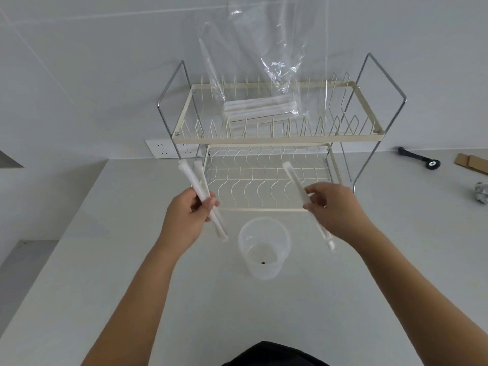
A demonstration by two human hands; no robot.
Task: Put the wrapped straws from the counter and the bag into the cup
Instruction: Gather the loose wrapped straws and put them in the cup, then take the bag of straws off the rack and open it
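A translucent plastic cup (264,247) stands upright on the counter between my two hands, with only a small dark speck at its bottom. My left hand (184,217) grips two white wrapped straws (194,180), held tilted to the left of the cup. My right hand (335,207) holds one wrapped straw (295,180), slanted, its lower end to the right of the cup's rim. A clear plastic bag (253,62) stands on the upper tier of the dish rack, with several more wrapped straws (258,108) lying in its bottom.
A two-tier cream wire dish rack (277,140) stands against the wall behind the cup. Wall sockets (163,149) sit at its left. At the far right of the counter lie a black tool (420,157), a cardboard piece (472,163) and crumpled foil (482,194).
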